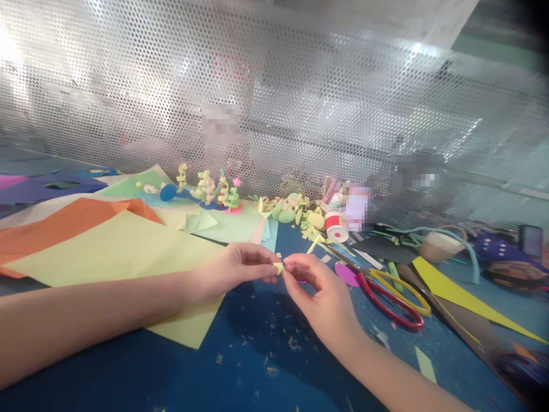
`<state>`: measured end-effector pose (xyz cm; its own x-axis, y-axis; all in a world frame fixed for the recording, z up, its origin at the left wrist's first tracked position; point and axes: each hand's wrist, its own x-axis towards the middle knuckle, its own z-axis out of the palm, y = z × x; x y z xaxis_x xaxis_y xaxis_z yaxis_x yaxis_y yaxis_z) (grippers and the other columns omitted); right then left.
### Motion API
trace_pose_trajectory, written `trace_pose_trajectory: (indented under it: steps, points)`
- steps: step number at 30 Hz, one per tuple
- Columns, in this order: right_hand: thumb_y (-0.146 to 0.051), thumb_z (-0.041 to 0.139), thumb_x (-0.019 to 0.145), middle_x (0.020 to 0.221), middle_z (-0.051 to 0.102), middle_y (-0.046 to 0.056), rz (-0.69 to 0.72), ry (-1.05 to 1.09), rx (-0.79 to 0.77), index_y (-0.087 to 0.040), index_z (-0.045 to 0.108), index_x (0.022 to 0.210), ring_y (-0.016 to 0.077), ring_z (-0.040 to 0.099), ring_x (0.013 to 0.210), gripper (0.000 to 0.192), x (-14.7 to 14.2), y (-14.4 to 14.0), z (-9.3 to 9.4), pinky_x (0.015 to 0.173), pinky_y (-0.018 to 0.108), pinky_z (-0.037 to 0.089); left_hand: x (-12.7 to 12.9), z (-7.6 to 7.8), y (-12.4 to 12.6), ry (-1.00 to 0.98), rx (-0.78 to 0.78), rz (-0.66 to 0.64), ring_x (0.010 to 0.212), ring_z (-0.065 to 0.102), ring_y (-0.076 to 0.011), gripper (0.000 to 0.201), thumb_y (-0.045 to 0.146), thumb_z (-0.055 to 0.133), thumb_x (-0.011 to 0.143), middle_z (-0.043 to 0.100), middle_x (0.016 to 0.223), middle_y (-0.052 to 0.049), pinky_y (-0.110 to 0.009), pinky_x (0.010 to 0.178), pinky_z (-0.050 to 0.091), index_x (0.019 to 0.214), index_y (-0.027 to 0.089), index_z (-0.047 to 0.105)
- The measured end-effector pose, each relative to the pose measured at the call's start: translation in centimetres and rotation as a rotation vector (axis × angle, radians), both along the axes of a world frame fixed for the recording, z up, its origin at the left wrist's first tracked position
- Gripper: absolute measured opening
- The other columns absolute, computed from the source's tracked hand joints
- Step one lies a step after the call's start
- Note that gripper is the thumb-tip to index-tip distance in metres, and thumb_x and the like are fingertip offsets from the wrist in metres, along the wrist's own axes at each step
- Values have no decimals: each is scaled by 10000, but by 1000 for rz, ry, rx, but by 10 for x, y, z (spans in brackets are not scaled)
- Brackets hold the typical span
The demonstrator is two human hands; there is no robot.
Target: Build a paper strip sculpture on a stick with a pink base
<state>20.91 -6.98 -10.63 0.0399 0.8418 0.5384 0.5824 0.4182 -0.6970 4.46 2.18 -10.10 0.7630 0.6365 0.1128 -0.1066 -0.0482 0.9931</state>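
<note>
Bright backlight, soft focus throughout

Glare bleaches the silver perforated metal screen [300, 103], strongest at upper left; the 2 hands cast a soft shadow on the blue tabletop [240, 366]. Corners darken and smear, and 3 pixelated patches blot the background.

A small folded scrap of pale yellow paper [279, 268] sits pinched between two fingertips. It hangs just above the blue tabletop.

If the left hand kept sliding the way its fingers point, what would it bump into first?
The left hand points right, so it would likely meet the right hand first; both already pinch the small yellow paper piece between them.
</note>
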Motion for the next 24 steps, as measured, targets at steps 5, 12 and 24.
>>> trace_pose_trajectory:
  steps: [5, 12, 24]
  points:
    - [-191, 532, 839, 874, 630, 23, 13, -26, 38, -230, 596, 912, 149, 628, 764, 105, 0, 0, 1, 745, 279, 543, 0, 0, 0, 6, -4, 4, 769, 623, -146, 239, 282, 715, 713, 690, 847, -55, -274, 744, 484, 900, 138, 677]
    - [-194, 560, 813, 825, 648, 13, -51, -7, -13, -220, 599, 848, 145, 644, 713, 58, -1, 0, 2, 696, 262, 548, 0, 0, 0, -20, 2, -6, 752, 623, -133, 225, 254, 722, 710, 691, 812, -43, -261, 748, 486, 897, 135, 683]
    - [-159, 560, 783, 739, 615, -6, -29, -36, -8, -203, 581, 776, 125, 600, 653, 49, -1, 2, 3, 647, 235, 505, 1, -3, 1, -2, 32, -30, 807, 639, -151, 215, 238, 718, 715, 703, 862, -49, -277, 792, 486, 898, 134, 681]
